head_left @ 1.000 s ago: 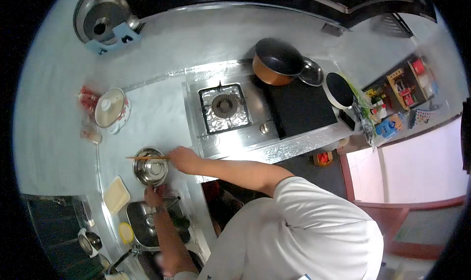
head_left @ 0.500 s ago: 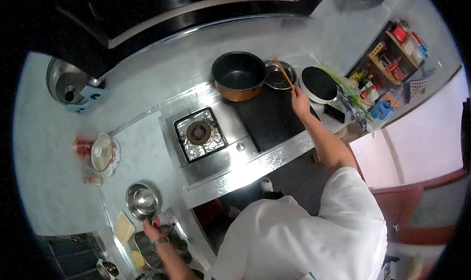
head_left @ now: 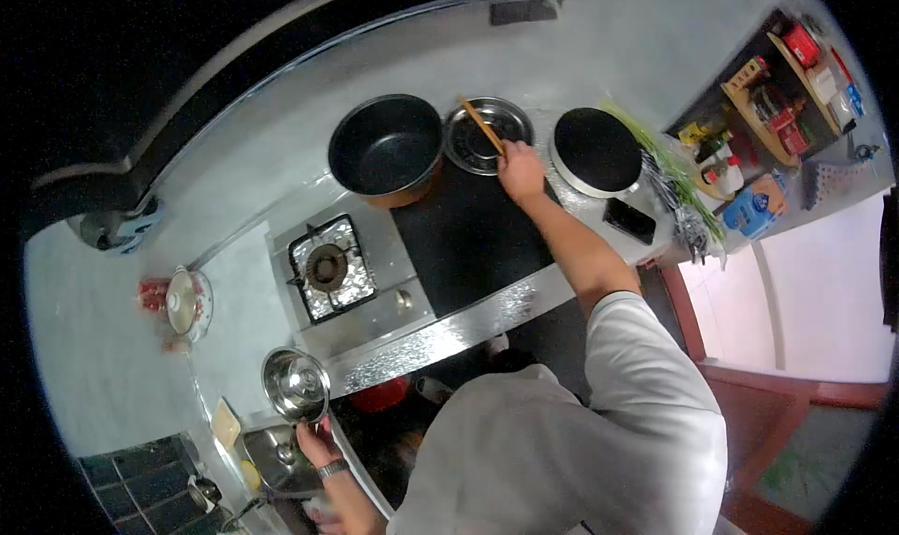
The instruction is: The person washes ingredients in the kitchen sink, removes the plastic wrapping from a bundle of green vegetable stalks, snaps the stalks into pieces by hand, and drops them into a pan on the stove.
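My left hand [head_left: 321,443] is closed on the rim of a shiny steel bowl [head_left: 296,385], held near the corner by the sink. Across the counter, my right hand [head_left: 522,171] grips a pair of wooden chopsticks [head_left: 481,126]. These lie over a shallow steel dish [head_left: 465,147] at the back of the counter, with my fingers at its near edge. Left of the dish stands a large deep pot [head_left: 386,146], black inside and copper-brown outside, and apparently empty. Whether the chopstick tips touch the dish, I cannot tell.
A gas burner [head_left: 327,268] sits left of a black cooktop panel [head_left: 478,240]. On the right are a round black-topped appliance [head_left: 596,149], a phone [head_left: 629,220], green onions [head_left: 667,165] and a stocked shelf [head_left: 763,113]. A lidded pot [head_left: 190,303] and the sink [head_left: 281,460] lie left.
My view has turned, shifting the stove leftward. My left hand has brought the steel bowl nearer the stove's corner. My right hand has moved the chopsticks further over the dish.
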Demonstrator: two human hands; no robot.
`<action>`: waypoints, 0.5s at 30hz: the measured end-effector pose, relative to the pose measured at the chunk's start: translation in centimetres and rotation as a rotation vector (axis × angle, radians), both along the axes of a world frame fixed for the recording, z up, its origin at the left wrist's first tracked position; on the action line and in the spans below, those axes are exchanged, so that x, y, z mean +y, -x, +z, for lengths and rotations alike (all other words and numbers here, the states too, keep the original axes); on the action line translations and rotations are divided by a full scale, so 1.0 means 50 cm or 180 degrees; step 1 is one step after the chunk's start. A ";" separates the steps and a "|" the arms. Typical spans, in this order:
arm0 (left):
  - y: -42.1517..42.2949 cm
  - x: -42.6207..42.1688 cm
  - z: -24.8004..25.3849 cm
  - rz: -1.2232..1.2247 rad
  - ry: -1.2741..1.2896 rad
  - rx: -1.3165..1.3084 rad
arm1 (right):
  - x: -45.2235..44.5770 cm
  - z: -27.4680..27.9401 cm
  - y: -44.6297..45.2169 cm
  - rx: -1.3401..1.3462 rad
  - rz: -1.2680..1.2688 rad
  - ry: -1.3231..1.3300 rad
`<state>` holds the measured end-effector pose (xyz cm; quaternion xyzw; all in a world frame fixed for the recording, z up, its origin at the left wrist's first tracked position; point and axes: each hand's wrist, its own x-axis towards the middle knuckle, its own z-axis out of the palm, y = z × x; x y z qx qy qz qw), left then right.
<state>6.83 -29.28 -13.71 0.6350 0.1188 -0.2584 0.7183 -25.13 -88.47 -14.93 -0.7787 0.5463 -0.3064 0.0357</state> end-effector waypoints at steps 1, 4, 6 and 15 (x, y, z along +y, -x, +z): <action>0.017 -0.012 0.005 -0.0094 -0.0136 0.0000 | 0.004 0.007 0.000 -0.0028 0.0067 0.0117; 0.062 -0.036 0.016 -0.0235 -0.0249 0.0143 | 0.009 0.020 0.007 0.0082 0.0143 0.0043; 0.107 -0.061 0.028 -0.0183 -0.0246 -0.0003 | 0.008 0.018 0.021 0.0015 0.0131 0.0049; 0.198 -0.065 0.060 -0.0480 -0.0437 -0.0092 | 0.158 0.069 0.099 -0.1335 0.0433 -0.0218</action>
